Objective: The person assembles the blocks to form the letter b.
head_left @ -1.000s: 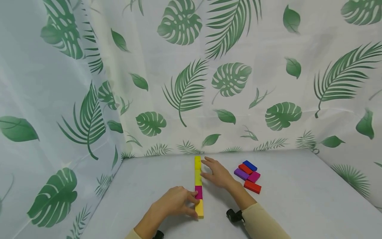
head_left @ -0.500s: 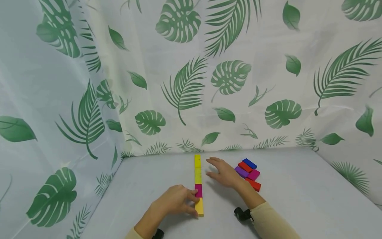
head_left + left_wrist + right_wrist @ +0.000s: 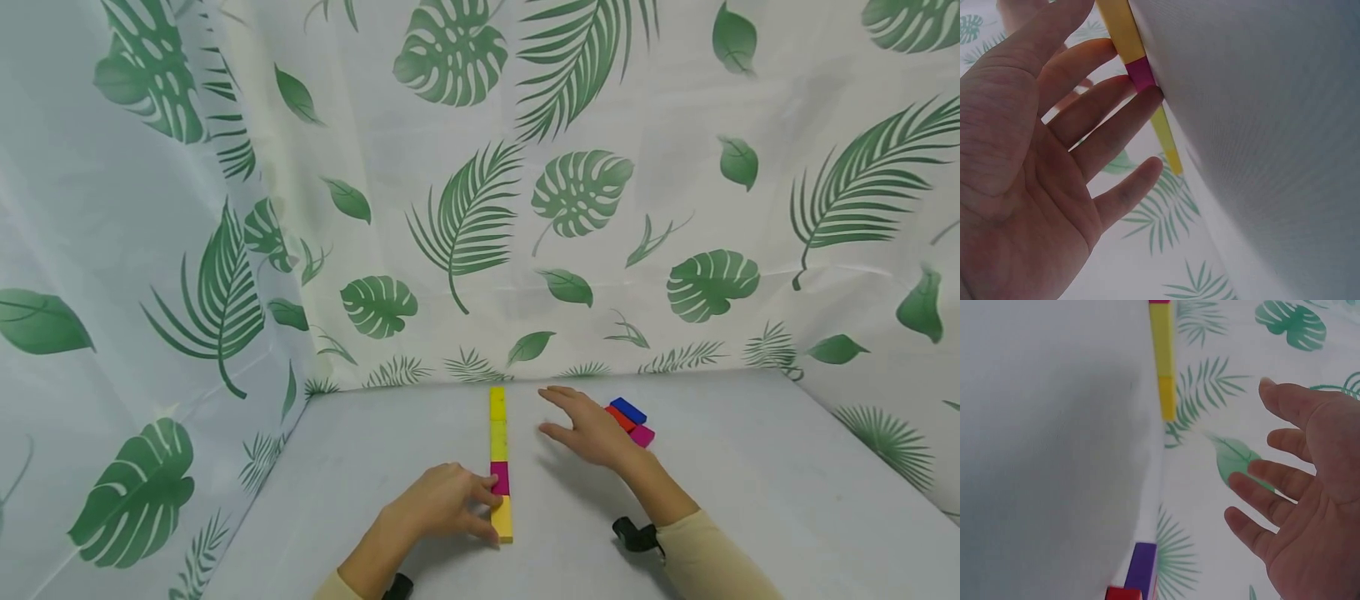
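A row of blocks (image 3: 498,463) lies end to end on the grey tabletop (image 3: 750,500), running straight away from the person: an orange-yellow block (image 3: 502,518) nearest, then a magenta block (image 3: 499,478), then two yellow blocks (image 3: 498,425) beyond. The left hand (image 3: 438,505) rests on the tabletop at the near end of the row; its grip is relaxed, with the fingertips (image 3: 1147,100) touching the left side of the magenta and orange-yellow blocks, neither block enclosed. The right hand (image 3: 592,429) hovers to the right of the row, clear of it, with the grip spread and holding nothing; it stands just beside a loose cluster of spare blocks (image 3: 628,421) in blue, red and magenta, part of which it hides in the head view, while a purple block (image 3: 1142,567) shows in the right wrist view. Risk assessment: the row is braced from one side only, so any sideways pressure from the left fingertips would likely skew the near blocks and open a gap at a joint. The far yellow blocks have no support at all; a brush from the right hand or sleeve (image 3: 712,558) could knock them out of line. A careless reach into the cluster could also scatter the spares.
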The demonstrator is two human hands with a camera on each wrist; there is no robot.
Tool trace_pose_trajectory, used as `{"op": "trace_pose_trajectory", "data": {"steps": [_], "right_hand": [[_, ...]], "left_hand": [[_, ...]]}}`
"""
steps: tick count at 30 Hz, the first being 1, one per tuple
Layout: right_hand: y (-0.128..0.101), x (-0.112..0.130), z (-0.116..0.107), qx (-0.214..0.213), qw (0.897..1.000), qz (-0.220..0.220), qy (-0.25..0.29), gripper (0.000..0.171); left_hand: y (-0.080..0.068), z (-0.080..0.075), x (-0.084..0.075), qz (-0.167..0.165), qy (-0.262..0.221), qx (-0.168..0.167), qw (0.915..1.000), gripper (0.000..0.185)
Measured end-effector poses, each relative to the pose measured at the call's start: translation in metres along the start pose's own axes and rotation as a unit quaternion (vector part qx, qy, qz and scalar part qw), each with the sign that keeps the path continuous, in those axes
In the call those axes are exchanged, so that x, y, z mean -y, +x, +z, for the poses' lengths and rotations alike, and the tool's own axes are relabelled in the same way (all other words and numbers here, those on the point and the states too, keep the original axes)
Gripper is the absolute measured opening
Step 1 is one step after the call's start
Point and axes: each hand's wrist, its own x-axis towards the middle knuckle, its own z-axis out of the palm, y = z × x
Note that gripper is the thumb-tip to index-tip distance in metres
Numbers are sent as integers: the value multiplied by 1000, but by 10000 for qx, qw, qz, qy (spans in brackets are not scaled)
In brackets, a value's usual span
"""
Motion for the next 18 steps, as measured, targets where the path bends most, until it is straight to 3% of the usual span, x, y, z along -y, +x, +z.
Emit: {"op": "trace_pose_trajectory", "data": {"steps": [9, 18], "right_hand": [[-15, -19, -13, -14, 9999, 126, -85, 62], [-27, -30, -28, -120, 9993, -141, -315, 64]], "left_hand": [[0, 0, 1, -39, -19, 18, 10000, 56], [-1, 3, 3, -1, -116, -2, 9999, 56]]}}
